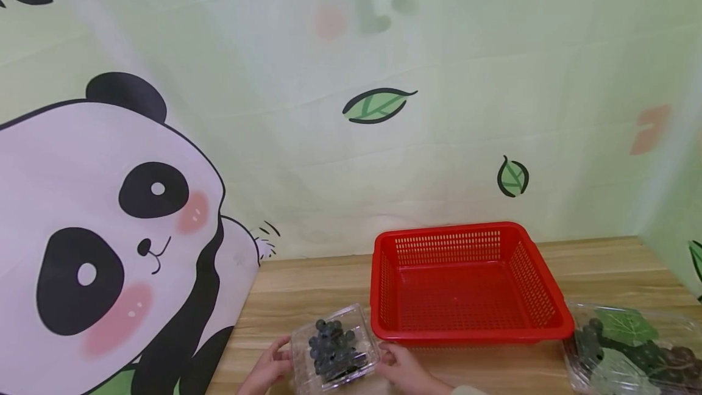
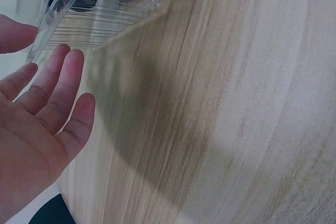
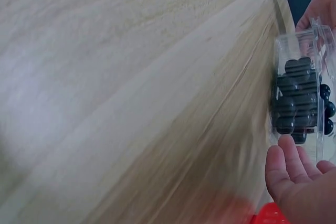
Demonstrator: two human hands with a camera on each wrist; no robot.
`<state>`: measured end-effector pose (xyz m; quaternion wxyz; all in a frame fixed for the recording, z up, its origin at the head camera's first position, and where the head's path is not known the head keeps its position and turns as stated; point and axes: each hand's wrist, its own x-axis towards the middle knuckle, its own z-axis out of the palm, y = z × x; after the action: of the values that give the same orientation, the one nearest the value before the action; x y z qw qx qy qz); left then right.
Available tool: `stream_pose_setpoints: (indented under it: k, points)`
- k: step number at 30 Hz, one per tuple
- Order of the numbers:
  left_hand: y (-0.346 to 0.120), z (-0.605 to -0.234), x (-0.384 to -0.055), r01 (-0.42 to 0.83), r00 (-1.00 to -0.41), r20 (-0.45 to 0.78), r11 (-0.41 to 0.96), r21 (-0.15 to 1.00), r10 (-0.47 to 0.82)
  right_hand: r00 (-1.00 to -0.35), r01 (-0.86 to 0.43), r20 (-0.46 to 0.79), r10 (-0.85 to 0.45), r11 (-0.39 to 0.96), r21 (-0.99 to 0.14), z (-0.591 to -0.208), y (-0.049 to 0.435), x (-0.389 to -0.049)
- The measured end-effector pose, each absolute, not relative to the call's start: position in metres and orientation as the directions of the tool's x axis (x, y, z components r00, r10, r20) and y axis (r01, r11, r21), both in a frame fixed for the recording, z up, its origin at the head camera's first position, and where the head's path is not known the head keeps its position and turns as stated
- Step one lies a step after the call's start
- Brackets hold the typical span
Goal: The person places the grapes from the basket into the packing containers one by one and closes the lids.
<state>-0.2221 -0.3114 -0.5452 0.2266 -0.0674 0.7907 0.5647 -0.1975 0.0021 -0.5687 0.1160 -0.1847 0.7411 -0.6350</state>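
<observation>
A small clear plastic box [image 1: 359,328] with dark grapes [image 1: 331,349] in it sits between my two hands near the table's front. At its left side, my left hand [image 1: 272,363] holds the rim, with the thumb on one side and fingers on the other in the left wrist view. My right hand [image 1: 403,367] grips the opposite side by the rim; its fingertips reach under the edge in the right wrist view. Whether the box touches the table is hard to tell. Just behind my right hand stands a red plastic basket [image 1: 471,341], with nothing in it.
A larger clear plastic box [image 1: 671,322] of dark grapes, with a green leaf print, stands at the right front. The wooden table [image 1: 312,279] meets a pale green backdrop [image 1: 307,169] with a panda [image 1: 164,297] at left.
</observation>
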Motion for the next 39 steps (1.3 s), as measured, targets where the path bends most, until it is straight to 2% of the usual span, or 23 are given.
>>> stream_pose_setpoints:
  k: [8, 14, 21, 25, 28, 32, 35, 39]
  points:
    - [-0.312, -0.544, -0.219, -0.343, -0.882, -0.426, 0.346, 0.873, 0.201, -0.939, -0.067, 0.036, -0.341, 0.078, -0.995, -0.568, -0.011, -0.196]
    - [-0.312, -0.544, -0.217, -0.384, -0.863, -0.457, 0.307, 0.871, 0.215, -0.952, -0.012, 0.001, -0.307, 0.033, -0.999, -0.567, -0.016, -0.196]
    - [-0.316, -0.548, -0.212, -0.461, -0.824, -0.5, 0.198, 0.865, 0.266, -0.945, 0.113, -0.106, -0.31, -0.005, -0.994, -0.566, -0.017, -0.191]
    - [-0.322, -0.559, -0.213, -0.501, -0.798, -0.532, 0.178, 0.847, 0.283, -0.939, 0.148, -0.137, -0.315, -0.01, -0.989, -0.566, -0.017, -0.188]
    - [-0.333, -0.575, -0.22, -0.586, -0.743, -0.597, 0.138, 0.799, 0.304, -0.933, 0.168, -0.154, -0.326, -0.012, -0.986, -0.566, -0.016, -0.188]
    - [-0.333, -0.576, -0.216, -0.604, -0.718, -0.606, 0.125, 0.787, 0.342, -0.927, 0.175, -0.163, -0.337, -0.005, -0.985, -0.567, -0.016, -0.187]
    - [-0.321, -0.562, -0.202, -0.538, -0.757, -0.555, 0.152, 0.829, 0.345, -0.924, 0.171, -0.156, -0.349, -0.013, -0.985, -0.568, -0.015, -0.187]
    - [-0.312, -0.552, -0.193, -0.526, -0.775, -0.536, 0.128, 0.841, 0.336, -0.919, 0.181, -0.159, -0.361, -0.027, -0.983, -0.57, -0.015, -0.188]
